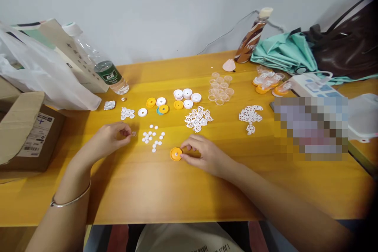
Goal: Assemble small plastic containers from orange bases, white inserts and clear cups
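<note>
In the head view, my right hand point(206, 155) rests on the table with thumb and index finger at the right rim of an orange round disc point(174, 157), which has a small white piece at its centre. My left hand point(113, 138) is closed, fingertips curled together beside a few tiny clear pieces point(134, 134); whether anything is pinched in them is hidden. Between the hands lie small white round pieces point(150, 134). Larger white buttons point(127, 113) form a cluster behind my left hand. White openwork pieces point(198, 119) are heaped behind my right hand.
Behind stand white and orange discs point(187, 93) and clear cups point(220, 88). More white cutouts point(250, 114) and orange-based assemblies point(267, 80) lie right. A water bottle point(109, 73), cardboard box point(26, 134), brown bottle point(251, 41) and power strip point(313, 85) border the space.
</note>
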`<action>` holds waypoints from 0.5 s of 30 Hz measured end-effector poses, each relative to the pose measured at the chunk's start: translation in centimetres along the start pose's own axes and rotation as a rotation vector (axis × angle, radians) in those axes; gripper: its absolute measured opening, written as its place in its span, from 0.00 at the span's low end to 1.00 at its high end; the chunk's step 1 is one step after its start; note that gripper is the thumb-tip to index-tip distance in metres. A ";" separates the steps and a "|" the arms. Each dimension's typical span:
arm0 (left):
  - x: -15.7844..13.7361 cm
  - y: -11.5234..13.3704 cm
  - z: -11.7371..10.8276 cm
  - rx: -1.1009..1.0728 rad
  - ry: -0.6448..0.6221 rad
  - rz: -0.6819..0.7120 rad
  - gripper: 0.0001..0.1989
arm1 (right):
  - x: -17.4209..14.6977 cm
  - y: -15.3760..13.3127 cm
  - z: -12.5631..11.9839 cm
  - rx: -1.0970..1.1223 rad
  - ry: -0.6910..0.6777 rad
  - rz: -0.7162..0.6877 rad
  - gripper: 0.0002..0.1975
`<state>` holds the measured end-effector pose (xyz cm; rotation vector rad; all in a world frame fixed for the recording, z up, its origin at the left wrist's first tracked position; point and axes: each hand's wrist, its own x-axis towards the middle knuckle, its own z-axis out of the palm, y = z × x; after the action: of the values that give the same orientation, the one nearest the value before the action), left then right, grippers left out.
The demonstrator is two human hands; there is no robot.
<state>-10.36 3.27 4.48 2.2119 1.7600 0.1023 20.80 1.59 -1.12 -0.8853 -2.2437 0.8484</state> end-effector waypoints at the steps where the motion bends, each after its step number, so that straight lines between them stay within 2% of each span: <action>1: 0.0 0.0 0.1 -0.007 0.006 0.004 0.08 | 0.0 0.0 0.0 0.002 0.001 0.003 0.04; 15: 0.1 0.1 0.2 -0.026 0.043 0.051 0.08 | 0.0 -0.1 -0.2 0.001 -0.012 0.020 0.03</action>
<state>-10.16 3.25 4.29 2.2525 1.7147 0.1852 20.87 1.63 -0.97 -0.9053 -2.2481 0.8661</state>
